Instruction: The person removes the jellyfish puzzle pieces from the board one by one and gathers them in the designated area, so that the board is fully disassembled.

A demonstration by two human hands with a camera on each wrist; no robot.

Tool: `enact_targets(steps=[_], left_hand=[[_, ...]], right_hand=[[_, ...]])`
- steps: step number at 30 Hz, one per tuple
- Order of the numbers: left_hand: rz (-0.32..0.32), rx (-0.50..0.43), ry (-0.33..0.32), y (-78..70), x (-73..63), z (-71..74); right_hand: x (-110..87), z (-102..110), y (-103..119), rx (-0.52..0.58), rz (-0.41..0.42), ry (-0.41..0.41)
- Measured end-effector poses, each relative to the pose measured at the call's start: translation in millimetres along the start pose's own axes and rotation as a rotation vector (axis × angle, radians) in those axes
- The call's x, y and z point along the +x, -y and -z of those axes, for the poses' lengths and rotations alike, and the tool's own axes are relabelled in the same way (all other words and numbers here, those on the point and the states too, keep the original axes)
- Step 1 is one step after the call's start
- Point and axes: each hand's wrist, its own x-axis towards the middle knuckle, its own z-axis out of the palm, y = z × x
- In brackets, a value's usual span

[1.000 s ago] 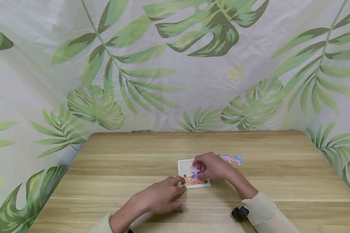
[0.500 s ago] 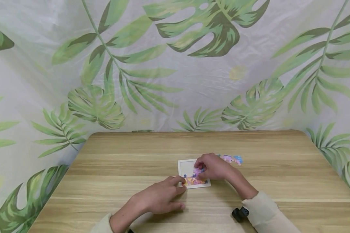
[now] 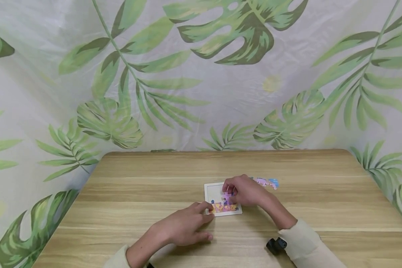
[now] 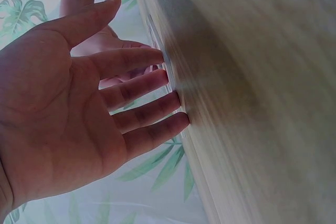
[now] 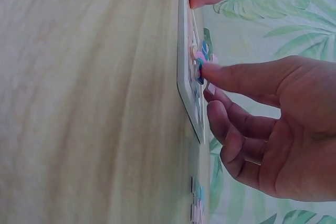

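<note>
A white puzzle tray (image 3: 206, 193) lies on the table, its near row filled with yellow and pink puzzle pieces (image 3: 219, 207). Above that row, my right hand (image 3: 246, 190) pinches a pink and purple puzzle piece (image 3: 226, 197) between thumb and fingers. In the right wrist view the thumb (image 5: 236, 77) presses against the piece (image 5: 200, 69), close to the tray surface. My left hand (image 3: 185, 224) rests with its fingertips on the tray's near left corner. The left wrist view shows that hand's fingers (image 4: 142, 95) fairly straight and spread, touching the tray edge.
Several loose puzzle pieces (image 3: 268, 182) lie on the table just beyond and right of the right hand. A black device (image 3: 276, 245) sits at the right cuff. Behind the wooden table (image 3: 137, 186) hangs a leaf-printed cloth (image 3: 187, 74).
The right hand has shifted the pinched piece slightly, turning and lowering it, then tilting it up a little over the tray. The left hand has stayed in place.
</note>
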Motion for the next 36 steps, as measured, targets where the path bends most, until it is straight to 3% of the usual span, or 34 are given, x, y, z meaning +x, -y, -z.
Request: enact_targets(steps=[19, 36], left_hand=[[0.004, 0.005, 0.001, 1.0, -0.9, -1.5], [0.010, 0.005, 0.012, 0.5, -1.2, -1.3]], right_hand=[[-18.6, 28, -29, 0.104, 0.027, 0.031], [-41.6, 45, -60, 0.141, -0.032, 0.018]])
